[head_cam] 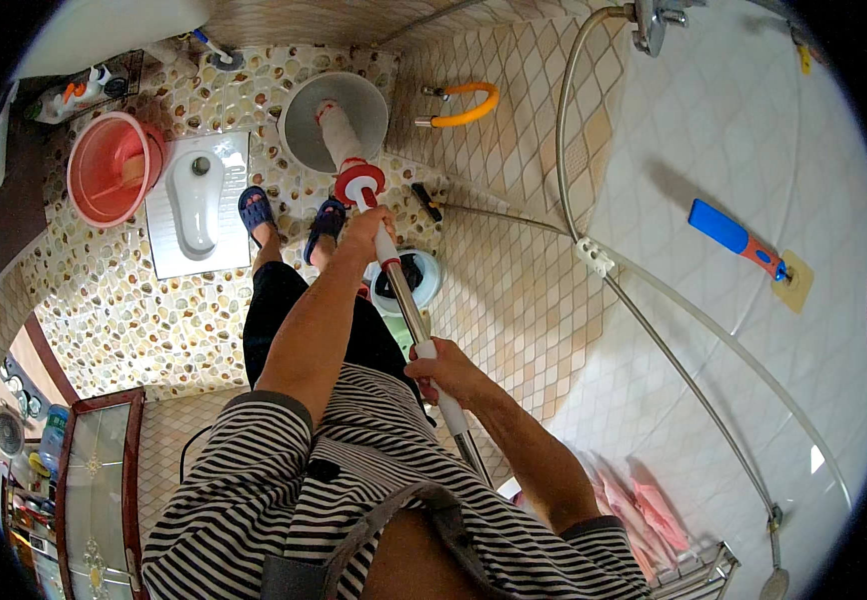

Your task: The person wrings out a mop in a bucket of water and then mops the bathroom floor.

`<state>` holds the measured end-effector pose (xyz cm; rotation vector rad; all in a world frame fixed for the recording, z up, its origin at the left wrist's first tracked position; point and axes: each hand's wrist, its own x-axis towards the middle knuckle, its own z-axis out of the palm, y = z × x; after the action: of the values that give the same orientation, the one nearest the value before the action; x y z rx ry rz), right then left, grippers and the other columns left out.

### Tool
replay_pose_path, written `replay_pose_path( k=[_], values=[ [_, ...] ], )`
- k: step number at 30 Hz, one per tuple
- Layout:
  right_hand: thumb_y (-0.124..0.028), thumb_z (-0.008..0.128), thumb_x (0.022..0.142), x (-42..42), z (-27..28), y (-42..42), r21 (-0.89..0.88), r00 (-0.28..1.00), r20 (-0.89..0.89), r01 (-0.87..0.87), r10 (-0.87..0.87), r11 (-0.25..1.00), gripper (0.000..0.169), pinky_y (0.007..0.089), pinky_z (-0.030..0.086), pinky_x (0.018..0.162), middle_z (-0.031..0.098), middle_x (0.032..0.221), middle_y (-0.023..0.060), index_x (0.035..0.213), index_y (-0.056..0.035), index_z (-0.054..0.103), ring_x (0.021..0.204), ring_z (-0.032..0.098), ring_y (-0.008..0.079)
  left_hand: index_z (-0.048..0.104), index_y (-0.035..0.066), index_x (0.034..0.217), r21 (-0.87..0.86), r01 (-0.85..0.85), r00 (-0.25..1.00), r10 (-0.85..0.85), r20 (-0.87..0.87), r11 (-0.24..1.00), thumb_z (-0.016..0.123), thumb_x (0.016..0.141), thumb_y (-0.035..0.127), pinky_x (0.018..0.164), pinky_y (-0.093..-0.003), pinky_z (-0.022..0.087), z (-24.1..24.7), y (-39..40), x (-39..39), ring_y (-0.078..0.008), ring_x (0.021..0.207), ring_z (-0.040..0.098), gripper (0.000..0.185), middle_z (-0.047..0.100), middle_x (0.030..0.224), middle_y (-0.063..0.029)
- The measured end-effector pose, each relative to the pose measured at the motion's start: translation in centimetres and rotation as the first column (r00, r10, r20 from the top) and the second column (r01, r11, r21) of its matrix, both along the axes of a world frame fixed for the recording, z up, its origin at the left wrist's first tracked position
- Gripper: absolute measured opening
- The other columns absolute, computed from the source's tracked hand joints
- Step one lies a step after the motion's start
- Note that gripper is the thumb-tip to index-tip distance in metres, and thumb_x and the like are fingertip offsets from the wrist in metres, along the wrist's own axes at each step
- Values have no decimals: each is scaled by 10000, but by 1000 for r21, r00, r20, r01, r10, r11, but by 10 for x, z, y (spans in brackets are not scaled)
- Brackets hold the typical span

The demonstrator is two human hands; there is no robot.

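My left hand (370, 234) grips the upper white part of a twist mop (401, 289), just behind its red and white collar. Lower in the picture, my right hand (450, 372) is wrapped around a white sleeve on the same metal handle. The handle slants past my right side. A twisted white mop head (340, 136) reaches down into a grey bucket (297, 112), with a red end piece near the bucket's bottom. Whether the mop head touches the bottom is hard to tell. My feet, in dark blue slippers (257, 212), stand between the bucket and a white squat toilet (197, 202).
A pink bucket (77, 176) with something inside stands left of the toilet. A lined bin (427, 279) and a black-headed tool (426, 202) are near the right wall. An orange hose (471, 116), a blue-ended brush (737, 238) and a shower hose (565, 112) hang there. A glazed door (100, 487) is behind left.
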<state>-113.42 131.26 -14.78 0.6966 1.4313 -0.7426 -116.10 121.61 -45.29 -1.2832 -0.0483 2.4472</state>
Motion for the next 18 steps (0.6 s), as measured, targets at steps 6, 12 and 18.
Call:
replay_pose_path(
  k=[6,12,18],
  values=[
    [-67,641,798,21,5,16,-66,879,161,462,-448,884,186,277,347,365,458,561,2,916,-77,496,382,421,108,475,106,730,411,-415,866,491,-95,812,577,875,111,452,-308,427,2,11,8,-145,462,461,177,470,583,4],
    [-219,667,820,3,-17,10,64,900,-290,-322,326,945,380,386,493,536,594,699,119,1075,-20,467,578,608,256,563,23,858,-352,320,943,-259,211,879,718,771,189,445,-390,460,10,5,-19,-196,491,550,243,567,670,-76],
    [-166,636,807,-35,-80,9,505,212,-304,-791,929,346,356,452,527,683,643,816,255,1035,56,475,772,654,390,545,-23,948,-407,384,909,-260,327,829,720,769,176,458,-397,484,61,29,-31,-232,505,568,319,582,712,-114]
  ],
)
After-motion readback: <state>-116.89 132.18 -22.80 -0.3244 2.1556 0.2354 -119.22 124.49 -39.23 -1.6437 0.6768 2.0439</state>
